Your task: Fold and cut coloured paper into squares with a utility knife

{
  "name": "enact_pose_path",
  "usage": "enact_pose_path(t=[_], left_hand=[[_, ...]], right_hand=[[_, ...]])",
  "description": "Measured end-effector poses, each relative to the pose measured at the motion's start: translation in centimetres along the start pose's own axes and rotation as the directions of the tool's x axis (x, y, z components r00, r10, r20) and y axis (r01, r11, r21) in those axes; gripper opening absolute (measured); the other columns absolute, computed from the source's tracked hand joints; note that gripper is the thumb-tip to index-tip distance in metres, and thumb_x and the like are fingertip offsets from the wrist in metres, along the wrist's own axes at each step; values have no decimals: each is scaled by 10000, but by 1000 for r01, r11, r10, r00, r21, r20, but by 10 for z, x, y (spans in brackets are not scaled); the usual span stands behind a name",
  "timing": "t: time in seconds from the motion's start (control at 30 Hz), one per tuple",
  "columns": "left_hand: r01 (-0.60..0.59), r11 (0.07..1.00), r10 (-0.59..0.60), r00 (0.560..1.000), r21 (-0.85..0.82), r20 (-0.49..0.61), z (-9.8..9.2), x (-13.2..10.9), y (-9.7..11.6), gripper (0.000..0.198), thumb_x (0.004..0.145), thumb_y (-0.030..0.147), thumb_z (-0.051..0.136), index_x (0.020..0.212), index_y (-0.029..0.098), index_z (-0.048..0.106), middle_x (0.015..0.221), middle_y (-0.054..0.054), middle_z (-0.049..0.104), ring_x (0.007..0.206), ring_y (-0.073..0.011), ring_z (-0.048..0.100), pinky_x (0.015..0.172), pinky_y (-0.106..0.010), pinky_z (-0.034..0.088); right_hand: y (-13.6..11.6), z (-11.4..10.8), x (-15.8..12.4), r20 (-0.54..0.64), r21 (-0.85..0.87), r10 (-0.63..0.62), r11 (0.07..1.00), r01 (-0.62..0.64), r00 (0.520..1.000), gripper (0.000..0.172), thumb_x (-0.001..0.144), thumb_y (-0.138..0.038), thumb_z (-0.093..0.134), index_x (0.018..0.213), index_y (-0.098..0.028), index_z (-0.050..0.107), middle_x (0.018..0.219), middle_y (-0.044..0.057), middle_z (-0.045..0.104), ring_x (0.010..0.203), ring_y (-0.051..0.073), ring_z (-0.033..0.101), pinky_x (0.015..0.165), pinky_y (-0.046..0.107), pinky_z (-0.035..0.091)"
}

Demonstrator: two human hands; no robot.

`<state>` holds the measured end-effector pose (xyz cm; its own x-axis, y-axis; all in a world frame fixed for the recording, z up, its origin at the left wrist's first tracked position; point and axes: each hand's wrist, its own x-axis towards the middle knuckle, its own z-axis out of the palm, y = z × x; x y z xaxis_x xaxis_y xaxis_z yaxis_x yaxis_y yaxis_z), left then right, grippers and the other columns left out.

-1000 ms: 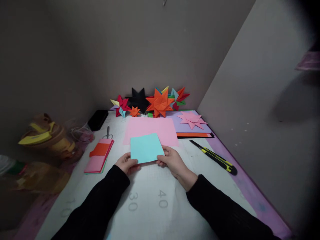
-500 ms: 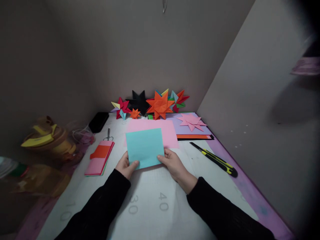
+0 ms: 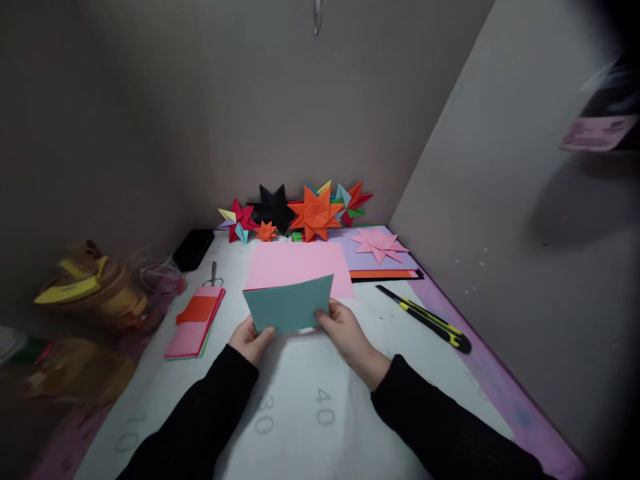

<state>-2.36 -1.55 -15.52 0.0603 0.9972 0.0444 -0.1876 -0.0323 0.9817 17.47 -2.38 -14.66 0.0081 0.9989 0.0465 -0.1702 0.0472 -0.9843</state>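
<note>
A blue-green sheet of paper (image 3: 290, 305) is held up and tilted over the work surface, with a thin red edge along its top left. My left hand (image 3: 251, 340) pinches its lower left corner, thumb in front. At the lower right, my right hand (image 3: 347, 333) grips it the same way. Beyond it a larger pink sheet (image 3: 300, 260) lies flat, partly covered from view by the blue-green one.
Folded paper stars (image 3: 315, 213) lean on the back wall; a pink star (image 3: 380, 245) lies on stacked sheets. At right is a utility knife (image 3: 425, 319). At left are a coloured paper stack (image 3: 193, 330), scissors (image 3: 214, 275), a black phone-like object (image 3: 193, 249) and a brown pot (image 3: 95, 287).
The blue-green sheet has tipped, so its face looks darker and shallower and its top edge sits lower. Both hands keep their hold. The whole view has shifted slightly.
</note>
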Motion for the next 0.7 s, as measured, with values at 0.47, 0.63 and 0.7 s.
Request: enact_pose_path(t=[0.47, 0.63, 0.7], left_hand=[[52, 996, -52, 999, -70, -1, -1, 1, 1, 400, 587, 343, 787, 902, 136, 653, 831, -72, 718, 738, -183, 640, 708, -278, 478], [211, 965, -213, 977, -155, 1, -5, 4, 1, 526, 513, 303, 816, 969, 121, 627, 811, -81, 718, 733, -218, 660, 704, -312, 492], [241, 951, -248, 969, -194, -14, -6, 5, 2, 539, 498, 290, 822, 967, 120, 619, 798, -79, 718, 735, -227, 667, 719, -326, 498]], right_hand=[[3, -1, -2, 3, 7, -12, 1000, 12, 1000, 192, 767, -313, 612, 911, -187, 629, 849, 36, 667, 798, 186, 601, 775, 334, 454], [-1, -1, -3, 34, 53, 6, 999, -8, 999, 174, 776, -343, 619, 869, -197, 631, 752, 7, 629, 714, 155, 582, 663, 279, 468], [-2, -2, -3, 30, 66, 50, 996, -52, 998, 198, 768, -362, 627, 874, -195, 632, 688, -9, 597, 617, 132, 559, 571, 252, 460]])
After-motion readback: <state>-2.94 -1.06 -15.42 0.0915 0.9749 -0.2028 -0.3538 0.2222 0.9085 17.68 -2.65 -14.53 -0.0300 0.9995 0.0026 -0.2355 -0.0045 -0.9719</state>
